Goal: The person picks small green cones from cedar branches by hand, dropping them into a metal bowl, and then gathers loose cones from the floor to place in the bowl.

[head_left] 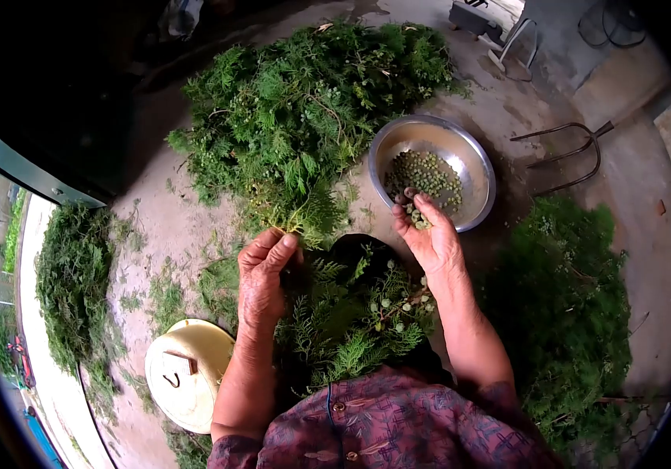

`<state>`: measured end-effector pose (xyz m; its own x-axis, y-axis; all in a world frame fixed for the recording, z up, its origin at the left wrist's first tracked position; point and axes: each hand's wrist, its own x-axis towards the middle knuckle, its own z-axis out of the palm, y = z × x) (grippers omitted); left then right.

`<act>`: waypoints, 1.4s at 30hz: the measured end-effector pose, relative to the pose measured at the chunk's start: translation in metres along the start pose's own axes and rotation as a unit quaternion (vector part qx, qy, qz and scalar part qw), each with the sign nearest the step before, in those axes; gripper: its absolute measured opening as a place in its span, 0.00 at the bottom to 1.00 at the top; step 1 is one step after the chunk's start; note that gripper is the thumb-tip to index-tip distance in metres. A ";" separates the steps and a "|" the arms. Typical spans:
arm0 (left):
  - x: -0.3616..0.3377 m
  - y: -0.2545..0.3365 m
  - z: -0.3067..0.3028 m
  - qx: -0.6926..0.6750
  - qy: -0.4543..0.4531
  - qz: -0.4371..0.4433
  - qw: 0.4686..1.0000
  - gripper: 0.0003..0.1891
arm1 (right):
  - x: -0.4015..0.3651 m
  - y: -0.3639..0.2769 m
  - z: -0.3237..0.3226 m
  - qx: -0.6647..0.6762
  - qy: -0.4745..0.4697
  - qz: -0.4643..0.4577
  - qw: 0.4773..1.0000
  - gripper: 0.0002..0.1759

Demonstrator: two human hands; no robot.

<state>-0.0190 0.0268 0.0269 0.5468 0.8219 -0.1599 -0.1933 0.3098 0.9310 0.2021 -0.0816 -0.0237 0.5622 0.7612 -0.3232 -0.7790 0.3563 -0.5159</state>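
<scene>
Pinched between the thumb and fingers of my left hand point(265, 264) is a flat, feathery evergreen sprig point(316, 217), its stem end yellowish. My right hand point(435, 242) is at the near rim of a metal bowl point(479, 176), fingers curled over a few small green cones point(419, 221). Many more of these round green cones point(429, 173) cover part of the bowl's bottom. On my lap, between my forearms, lie evergreen branches point(351, 313), with a cluster of larger-looking cones point(398, 305) on the right side.
A big heap of evergreen branches point(296, 109) lies ahead on the concrete floor. More cuttings form piles at left point(73, 285) and right point(562, 313). Beside my left arm sits a pale yellow round container point(206, 367). A metal fork point(585, 144) lies at right.
</scene>
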 end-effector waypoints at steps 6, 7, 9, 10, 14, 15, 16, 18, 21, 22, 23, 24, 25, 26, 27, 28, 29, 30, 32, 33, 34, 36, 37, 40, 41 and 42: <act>0.016 -0.007 -0.020 0.207 0.048 0.070 0.975 0.12 | 0.031 -0.009 -0.031 0.023 0.129 -0.041 0.991 0.24; 0.021 -0.014 -0.025 0.245 0.052 0.084 0.964 0.13 | 0.035 -0.012 -0.037 0.011 0.125 -0.063 0.990 0.24; 0.026 -0.029 -0.036 0.312 0.077 0.063 0.945 0.15 | 0.054 -0.022 -0.062 0.050 0.165 -0.043 0.984 0.23; 0.027 -0.031 -0.041 0.345 0.091 0.055 0.933 0.16 | 0.059 -0.024 -0.063 0.067 0.196 -0.046 0.977 0.22; 0.023 -0.028 -0.041 0.328 0.095 0.042 0.939 0.21 | 0.071 -0.045 -0.072 0.104 0.194 -0.075 0.973 0.19; 0.022 -0.028 -0.040 0.418 0.121 0.121 0.892 0.20 | 0.078 -0.050 -0.079 0.098 0.207 -0.077 0.970 0.16; 0.020 -0.029 -0.040 0.501 0.143 0.197 0.830 0.20 | 0.082 -0.054 -0.084 0.093 0.219 -0.080 0.968 0.14; 0.013 -0.025 -0.033 0.593 0.125 0.283 0.743 0.18 | 0.082 -0.061 -0.092 0.080 0.176 -0.042 0.980 0.11; -0.014 -0.001 -0.005 0.628 0.022 0.326 0.707 0.11 | 0.063 -0.053 -0.073 -0.015 0.081 -0.028 0.996 0.09; -0.024 -0.001 0.001 0.658 -0.020 0.325 0.679 0.12 | 0.053 -0.047 -0.056 -0.073 0.059 -0.019 0.995 0.08; -0.037 -0.009 0.003 0.676 -0.066 0.318 0.661 0.11 | 0.040 -0.040 -0.035 -0.163 0.031 0.002 0.986 0.07; -0.045 -0.016 0.004 0.693 -0.114 0.309 0.641 0.11 | 0.028 -0.031 -0.019 -0.251 0.003 0.025 0.968 0.07; -0.047 -0.014 0.004 0.702 -0.140 0.293 0.634 0.11 | 0.021 -0.023 -0.009 -0.328 -0.034 0.032 0.944 0.07; -0.049 -0.010 0.005 0.710 -0.165 0.276 0.626 0.11 | 0.015 -0.016 0.000 -0.403 -0.070 0.039 0.912 0.06; -0.051 -0.008 0.005 0.717 -0.190 0.260 0.618 0.11 | 0.010 -0.006 0.009 -0.468 -0.111 0.022 0.876 0.06; -0.051 -0.008 0.005 0.702 -0.197 0.268 0.630 0.09 | 0.006 0.003 0.016 -0.530 -0.151 0.005 0.834 0.06; -0.052 -0.008 0.005 0.688 -0.202 0.276 0.640 0.08 | 0.006 0.012 0.016 -0.624 -0.249 -0.114 0.732 0.07; -0.052 -0.007 0.005 0.673 -0.207 0.285 0.650 0.07 | -0.001 0.015 0.027 -0.663 -0.268 -0.072 0.695 0.07; -0.053 -0.009 0.000 0.669 -0.217 0.281 0.653 0.08 | -0.013 0.027 0.043 -0.773 -0.299 -0.126 0.546 0.06; -0.053 -0.011 -0.002 0.666 -0.223 0.278 0.655 0.08 | -0.016 0.031 0.045 -0.772 -0.334 -0.152 0.520 0.07; -0.053 -0.012 -0.003 0.660 -0.221 0.281 0.661 0.09 | -0.018 0.040 0.045 -0.787 -0.333 -0.155 0.497 0.09; -0.054 -0.015 -0.006 0.646 -0.217 0.286 0.674 0.09 | -0.018 0.059 0.038 -0.809 -0.333 -0.227 0.428 0.10; -0.055 -0.014 -0.007 0.645 -0.217 0.288 0.674 0.10 | -0.020 0.062 0.038 -0.800 -0.348 -0.251 0.418 0.08; -0.056 -0.014 -0.010 0.642 -0.203 0.288 0.681 0.13 | -0.021 0.066 0.041 -0.796 -0.344 -0.301 0.397 0.07; -0.056 -0.017 -0.012 0.641 -0.190 0.284 0.688 0.13 | -0.021 0.064 0.042 -0.786 -0.330 -0.269 0.447 0.04; -0.056 -0.019 -0.013 0.639 -0.177 0.280 0.694 0.13 | -0.020 0.061 0.042 -0.774 -0.315 -0.237 0.496 0.03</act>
<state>-0.0566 -0.0193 0.0137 0.8867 0.4036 0.2255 0.3006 -0.8739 0.3820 0.1321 -0.0524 -0.0152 0.0034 0.9825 0.1863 0.8190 0.1042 -0.5643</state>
